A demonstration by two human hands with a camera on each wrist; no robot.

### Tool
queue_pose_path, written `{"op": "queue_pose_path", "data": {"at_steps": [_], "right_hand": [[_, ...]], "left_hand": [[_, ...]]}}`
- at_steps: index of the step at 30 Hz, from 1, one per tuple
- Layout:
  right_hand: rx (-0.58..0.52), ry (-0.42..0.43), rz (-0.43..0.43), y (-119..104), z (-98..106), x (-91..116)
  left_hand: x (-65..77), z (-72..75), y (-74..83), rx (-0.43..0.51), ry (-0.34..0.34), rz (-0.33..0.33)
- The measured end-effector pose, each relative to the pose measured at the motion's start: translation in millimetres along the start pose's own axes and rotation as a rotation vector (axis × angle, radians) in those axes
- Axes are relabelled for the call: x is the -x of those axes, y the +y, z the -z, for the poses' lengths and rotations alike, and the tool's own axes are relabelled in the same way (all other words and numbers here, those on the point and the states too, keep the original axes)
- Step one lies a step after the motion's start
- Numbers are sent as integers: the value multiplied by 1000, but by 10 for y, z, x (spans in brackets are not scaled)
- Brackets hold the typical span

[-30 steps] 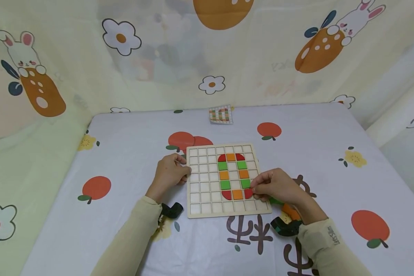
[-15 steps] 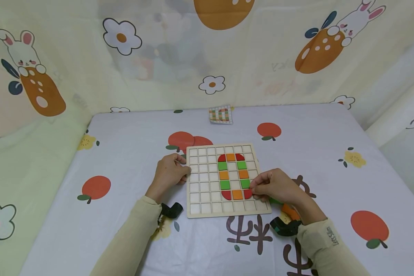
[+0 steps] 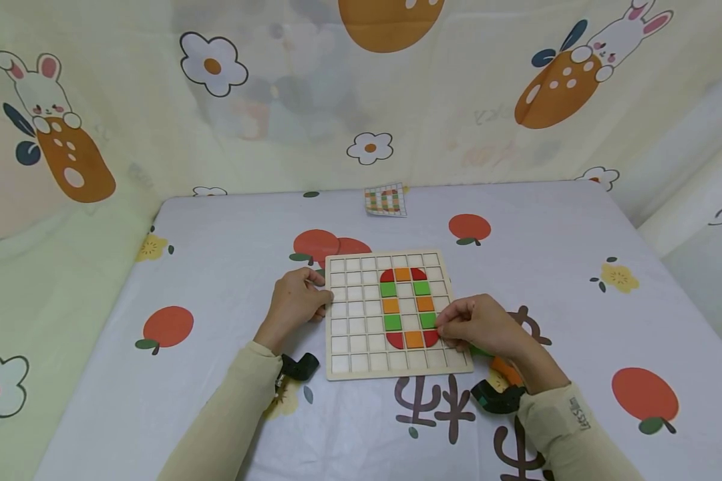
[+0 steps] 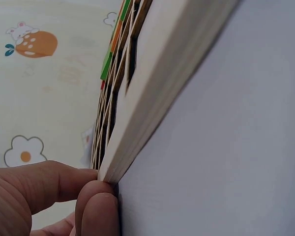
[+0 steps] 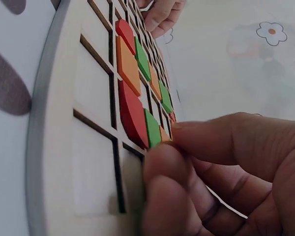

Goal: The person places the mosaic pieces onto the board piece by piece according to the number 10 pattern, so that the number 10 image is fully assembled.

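A wooden grid board [image 3: 361, 374] lies on the table in the head view. Red, orange and green tiles form a ring on its right half. My left hand [image 3: 294, 300] pinches the board's left edge between thumb and fingers; the left wrist view shows this edge [image 4: 137, 123] close up. My right hand [image 3: 483, 324] reaches over the right side, with thumb and index fingertips nearly together beside the lower-right red tile [image 5: 132, 110] and the green tile [image 5: 151, 128]. Whether a tile sits between those fingertips is hidden. An orange tile [image 3: 415, 339] borders the red one.
A small card [image 3: 385, 200] with a coloured grid pattern lies at the table's back. Loose orange pieces [image 3: 507, 369] and a green piece [image 3: 479, 350] lie partly under my right wrist. A patterned curtain [image 3: 288, 133] hangs behind the table.
The lower-right red tile appears to have shifted very slightly left beside my right fingertips. My left hand and the board have stayed in place.
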State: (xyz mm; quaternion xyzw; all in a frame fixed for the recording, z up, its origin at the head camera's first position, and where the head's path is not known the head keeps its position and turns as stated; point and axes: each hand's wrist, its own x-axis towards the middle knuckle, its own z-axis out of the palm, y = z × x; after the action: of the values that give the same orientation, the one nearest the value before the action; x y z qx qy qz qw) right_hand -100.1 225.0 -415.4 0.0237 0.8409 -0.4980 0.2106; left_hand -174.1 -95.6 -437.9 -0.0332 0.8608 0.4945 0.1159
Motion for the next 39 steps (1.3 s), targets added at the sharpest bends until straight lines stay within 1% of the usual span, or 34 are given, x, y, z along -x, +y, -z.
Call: {"op": "queue_pose_path", "data": {"at_steps": [4, 7, 8, 10, 12, 15, 17, 22, 26, 31, 36, 39], "right_hand": [[40, 91, -19, -11, 84, 44], [102, 147, -29, 9, 182, 64], [131, 159, -28, 23, 217, 69], [186, 174, -54, 46, 266, 80], [223, 167, -84, 71, 297, 90], [248, 157, -117, 89, 304, 108], [273, 164, -122, 89, 288, 120], [391, 238, -165, 59, 224, 162], [449, 270, -209, 40, 192, 199], [453, 261, -198, 45, 183, 234], [396, 245, -172, 81, 185, 265], [365, 252, -156, 110, 194, 278]], "left_hand": [[8, 1, 10, 9, -2, 4], [11, 3, 10, 7, 0, 9], [11, 3, 9, 6, 1, 10], [11, 2, 8, 2, 1, 9], [11, 2, 6, 2, 0, 9], [9, 2, 8, 1, -3, 8], [7, 6, 6, -2, -2, 9], [2, 9, 9, -3, -2, 11], [-2, 6, 11, 1, -8, 12], [4, 5, 19, 3, -4, 19], [7, 3, 19, 5, -6, 16], [7, 2, 15, 4, -5, 13]]}}
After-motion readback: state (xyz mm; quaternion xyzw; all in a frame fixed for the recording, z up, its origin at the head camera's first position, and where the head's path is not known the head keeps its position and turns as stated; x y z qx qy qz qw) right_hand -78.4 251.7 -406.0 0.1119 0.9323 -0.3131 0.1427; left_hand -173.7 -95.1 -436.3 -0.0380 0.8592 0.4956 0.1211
